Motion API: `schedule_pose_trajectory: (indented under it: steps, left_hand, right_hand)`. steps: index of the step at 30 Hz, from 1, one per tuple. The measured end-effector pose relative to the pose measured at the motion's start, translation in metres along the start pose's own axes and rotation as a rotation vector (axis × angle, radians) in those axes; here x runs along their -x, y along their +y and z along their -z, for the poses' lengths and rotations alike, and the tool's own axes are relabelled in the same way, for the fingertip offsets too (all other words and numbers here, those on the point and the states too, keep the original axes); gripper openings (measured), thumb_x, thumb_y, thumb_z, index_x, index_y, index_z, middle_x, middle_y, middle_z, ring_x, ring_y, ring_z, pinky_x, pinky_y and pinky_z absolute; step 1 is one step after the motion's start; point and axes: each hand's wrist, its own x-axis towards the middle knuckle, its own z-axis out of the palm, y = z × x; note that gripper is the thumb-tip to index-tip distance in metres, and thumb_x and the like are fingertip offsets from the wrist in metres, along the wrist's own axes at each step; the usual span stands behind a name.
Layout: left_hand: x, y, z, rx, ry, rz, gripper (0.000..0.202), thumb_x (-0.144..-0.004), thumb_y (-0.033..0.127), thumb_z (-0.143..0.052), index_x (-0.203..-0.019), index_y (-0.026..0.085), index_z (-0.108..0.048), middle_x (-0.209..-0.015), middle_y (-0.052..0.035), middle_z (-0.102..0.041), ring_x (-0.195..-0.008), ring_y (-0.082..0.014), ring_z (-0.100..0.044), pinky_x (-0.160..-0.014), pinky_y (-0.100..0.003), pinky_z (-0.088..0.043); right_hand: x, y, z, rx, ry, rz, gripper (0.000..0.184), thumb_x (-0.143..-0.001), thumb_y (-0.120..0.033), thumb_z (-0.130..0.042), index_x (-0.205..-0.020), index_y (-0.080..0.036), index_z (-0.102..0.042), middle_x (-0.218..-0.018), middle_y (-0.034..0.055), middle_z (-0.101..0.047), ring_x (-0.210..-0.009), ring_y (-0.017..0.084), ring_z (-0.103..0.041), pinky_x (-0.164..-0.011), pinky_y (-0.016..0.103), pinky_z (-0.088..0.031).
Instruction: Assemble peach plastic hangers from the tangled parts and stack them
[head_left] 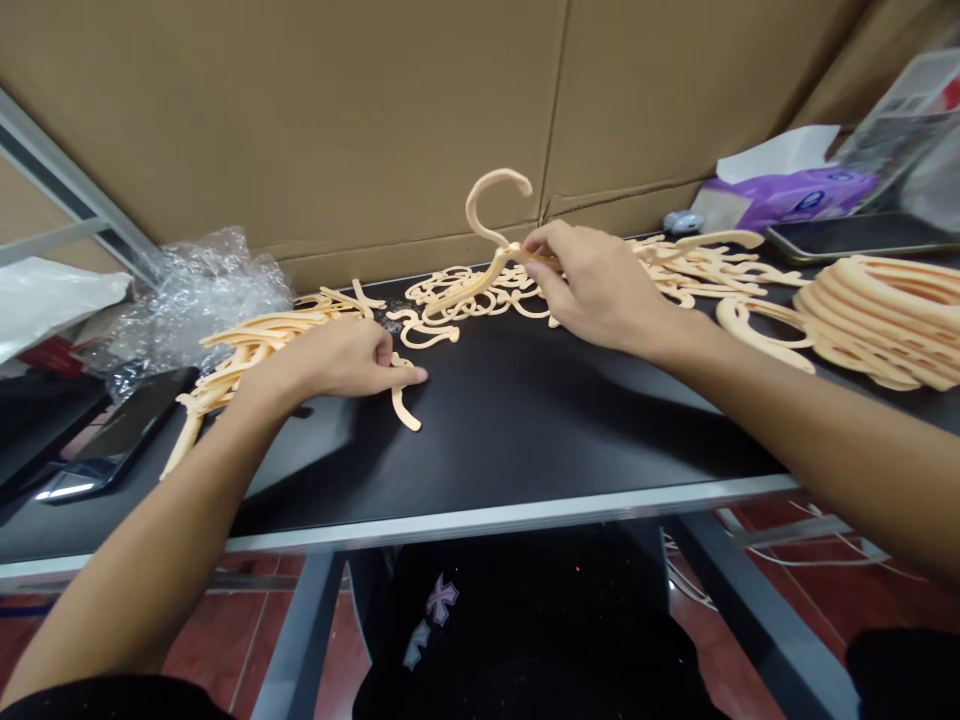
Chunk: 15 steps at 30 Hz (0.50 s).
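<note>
My right hand (pixel 592 285) pinches the neck of a peach plastic hanger (pixel 480 205), whose curved hook stands up above the table. My left hand (pixel 330 358) lies curled over another peach hanger (pixel 401 400), with one arm sticking out below the fingertips. A loose bunch of hangers (pixel 262 345) runs away from that hand on the left. A tangled heap of them (pixel 457 300) sits between my hands, and more (pixel 697 265) spread behind my right hand. Further right lies a neat stack of hangers (pixel 877 325).
The hangers lie on a black table (pixel 510 440) with a metal front edge. Cardboard (pixel 300 120) stands behind it. Bubble wrap (pixel 195 310) and a dark tablet (pixel 112 430) lie at left; a phone (pixel 855 238) and purple package (pixel 787 195) lie back right.
</note>
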Motion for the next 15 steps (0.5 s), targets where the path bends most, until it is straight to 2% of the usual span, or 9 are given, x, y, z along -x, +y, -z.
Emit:
schedule_pose_trajectory:
  steps: [2,4,7,9,12,15]
  left_hand:
    - [0.002,0.002,0.002,-0.022,-0.055,0.006,0.053,-0.084,0.071,-0.063,-0.065,0.021,-0.063,-0.064,-0.0058,-0.066,-0.058,-0.0203,-0.054,-0.059,-0.032,-0.033]
    - [0.003,0.002,0.001,0.027,-0.046,-0.008,0.045,-0.084,0.064,-0.065,-0.074,0.021,-0.070,-0.073,-0.0061,-0.071,-0.063,-0.0212,-0.059,-0.061,-0.031,-0.037]
    - [0.002,0.001,0.000,0.122,-0.056,-0.042,0.031,-0.085,0.049,-0.066,-0.088,0.020,-0.075,-0.082,-0.0053,-0.076,-0.070,-0.0202,-0.064,-0.066,-0.029,-0.042]
    - [0.001,0.001,0.000,0.161,-0.082,-0.064,0.026,-0.084,0.042,-0.065,-0.090,0.019,-0.075,-0.081,-0.0039,-0.075,-0.070,-0.0189,-0.064,-0.066,-0.029,-0.042]
    - [0.003,0.002,0.002,0.193,-0.122,-0.109,0.021,-0.082,0.038,-0.065,-0.085,0.019,-0.073,-0.078,-0.0023,-0.072,-0.068,-0.0175,-0.062,-0.065,-0.028,-0.042]
    - [0.004,0.003,0.002,0.226,-0.160,-0.152,0.020,-0.081,0.039,-0.064,-0.082,0.019,-0.070,-0.080,-0.0027,-0.072,-0.072,-0.0180,-0.063,-0.067,-0.028,-0.043]
  right_hand:
    - [0.000,-0.003,0.003,-0.023,-0.033,-0.019,0.027,-0.103,-0.031,-0.049,-0.119,-0.018,-0.067,-0.103,0.0114,-0.078,-0.089,0.028,-0.070,-0.077,0.040,-0.047]
    - [-0.001,-0.008,0.009,-0.042,-0.059,-0.045,0.026,-0.101,-0.029,-0.052,-0.120,-0.018,-0.066,-0.101,0.0112,-0.077,-0.086,0.027,-0.069,-0.077,0.040,-0.047]
    - [-0.001,-0.017,0.017,-0.065,-0.087,-0.067,0.026,-0.105,-0.038,-0.051,-0.119,-0.022,-0.066,-0.096,0.0088,-0.077,-0.083,0.026,-0.067,-0.076,0.039,-0.046]
    - [-0.002,-0.022,0.021,-0.059,-0.099,-0.080,0.030,-0.106,-0.047,-0.049,-0.116,-0.025,-0.067,-0.090,0.0065,-0.076,-0.080,0.025,-0.065,-0.073,0.038,-0.044]
    - [-0.002,-0.028,0.022,-0.003,-0.084,-0.120,0.037,-0.103,-0.056,-0.050,-0.103,-0.025,-0.069,-0.079,0.0060,-0.072,-0.075,0.026,-0.064,-0.069,0.038,-0.038]
    - [-0.002,-0.031,0.022,0.072,-0.069,-0.157,0.042,-0.101,-0.058,-0.051,-0.081,-0.023,-0.064,-0.072,0.0063,-0.068,-0.072,0.025,-0.063,-0.068,0.036,-0.032]
